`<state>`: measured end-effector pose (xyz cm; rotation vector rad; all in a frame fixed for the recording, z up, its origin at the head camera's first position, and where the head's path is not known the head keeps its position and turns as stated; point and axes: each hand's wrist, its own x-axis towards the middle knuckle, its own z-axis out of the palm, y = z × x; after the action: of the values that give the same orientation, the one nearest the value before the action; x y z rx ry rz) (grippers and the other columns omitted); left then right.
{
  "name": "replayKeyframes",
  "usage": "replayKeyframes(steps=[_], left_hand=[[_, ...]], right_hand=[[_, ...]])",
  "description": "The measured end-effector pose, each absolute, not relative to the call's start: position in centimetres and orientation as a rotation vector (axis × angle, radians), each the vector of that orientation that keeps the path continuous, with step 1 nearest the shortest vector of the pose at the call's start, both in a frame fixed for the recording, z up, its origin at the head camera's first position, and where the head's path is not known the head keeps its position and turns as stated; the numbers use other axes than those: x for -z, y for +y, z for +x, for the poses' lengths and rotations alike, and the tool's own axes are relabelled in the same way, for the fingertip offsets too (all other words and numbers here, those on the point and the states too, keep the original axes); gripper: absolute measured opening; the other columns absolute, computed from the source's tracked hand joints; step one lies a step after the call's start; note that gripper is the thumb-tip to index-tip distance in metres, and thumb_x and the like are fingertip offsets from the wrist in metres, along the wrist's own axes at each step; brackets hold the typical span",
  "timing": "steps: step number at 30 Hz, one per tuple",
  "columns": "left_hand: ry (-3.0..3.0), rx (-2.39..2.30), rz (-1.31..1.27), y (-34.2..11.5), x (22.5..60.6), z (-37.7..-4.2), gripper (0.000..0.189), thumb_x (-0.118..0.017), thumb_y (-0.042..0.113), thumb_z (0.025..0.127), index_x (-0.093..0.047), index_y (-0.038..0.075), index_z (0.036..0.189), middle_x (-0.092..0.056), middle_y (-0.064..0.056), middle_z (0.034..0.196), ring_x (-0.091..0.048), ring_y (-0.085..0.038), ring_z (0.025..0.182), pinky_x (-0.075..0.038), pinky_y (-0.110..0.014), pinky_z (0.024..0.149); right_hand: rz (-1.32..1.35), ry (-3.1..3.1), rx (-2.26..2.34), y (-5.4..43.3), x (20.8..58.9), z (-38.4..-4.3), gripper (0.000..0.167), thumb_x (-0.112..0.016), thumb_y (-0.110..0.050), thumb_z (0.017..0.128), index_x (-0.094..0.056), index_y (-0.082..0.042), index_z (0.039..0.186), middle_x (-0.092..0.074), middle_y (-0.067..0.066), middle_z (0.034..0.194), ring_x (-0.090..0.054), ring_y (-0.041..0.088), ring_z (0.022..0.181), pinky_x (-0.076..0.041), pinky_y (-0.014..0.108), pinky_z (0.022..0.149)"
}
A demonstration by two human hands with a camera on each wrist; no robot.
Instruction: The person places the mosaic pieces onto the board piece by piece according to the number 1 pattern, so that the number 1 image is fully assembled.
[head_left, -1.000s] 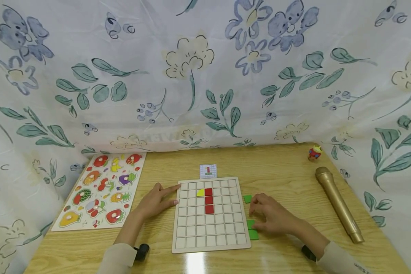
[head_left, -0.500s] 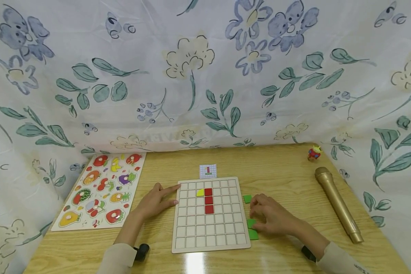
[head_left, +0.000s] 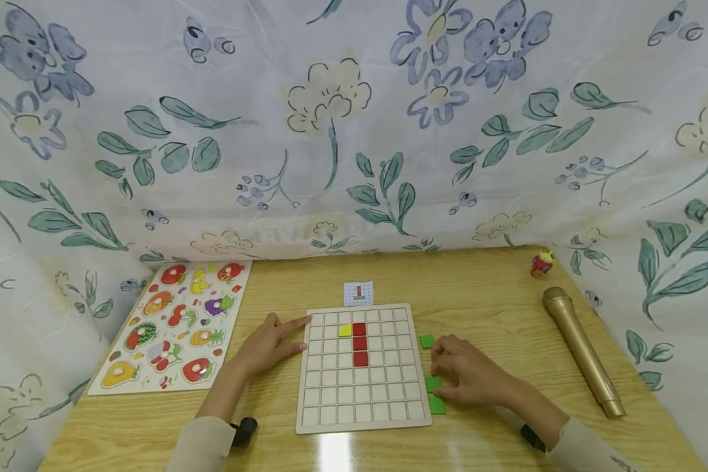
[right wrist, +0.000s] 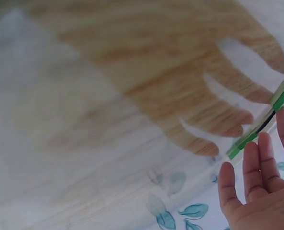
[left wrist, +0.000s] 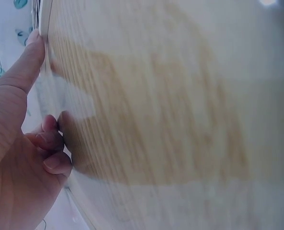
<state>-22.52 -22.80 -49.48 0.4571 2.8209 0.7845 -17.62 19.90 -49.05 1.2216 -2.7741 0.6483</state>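
Note:
In the head view a pale wooden grid board [head_left: 337, 414] lies on the table. My left hand [head_left: 265, 347] rests at its left side, index fingertip at the upper corner and thumb against the edge; its other fingers are curled under in the left wrist view. On the board sit a yellow piece [head_left: 345, 331] and a column of red square tiles [head_left: 360, 343]. My right hand [head_left: 469, 373] hovers low at the board's right side, fingers loosely bent. Its thumb touches or nearly touches a green tile [head_left: 433, 384]. Another green tile [head_left: 437, 405] lies just below, and a third green tile [head_left: 427, 341] farther up.
Behind the board lies a small pattern card [head_left: 358, 294]. A fruit puzzle board [head_left: 174, 328] is at the left. A gold microphone [head_left: 584, 354] and a small toy figure [head_left: 542, 262] stand off to the right. Floral cloth [head_left: 354, 131] hangs behind the table [head_left: 478, 288].

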Motion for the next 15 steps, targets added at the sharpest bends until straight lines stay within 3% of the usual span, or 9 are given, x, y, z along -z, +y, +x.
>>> replayKeyframes(steps=[15], left_hand=[[2.816,-0.802,0.461,-22.90,49.57,-22.57,0.057,-0.067,0.042,0.093,-0.051,0.029,0.146,-0.036,-0.005,0.091,-0.036,-0.017,0.073,-0.032,-0.031,0.065]], right_hand=[[1.192,-2.784,-0.678,19.67,48.95,-17.65,0.021,-0.086,-0.023,0.073,-0.070,-0.016,0.085,-0.057,0.000,0.109,-0.050,0.012,0.103,-0.046,0.039,0.088]])
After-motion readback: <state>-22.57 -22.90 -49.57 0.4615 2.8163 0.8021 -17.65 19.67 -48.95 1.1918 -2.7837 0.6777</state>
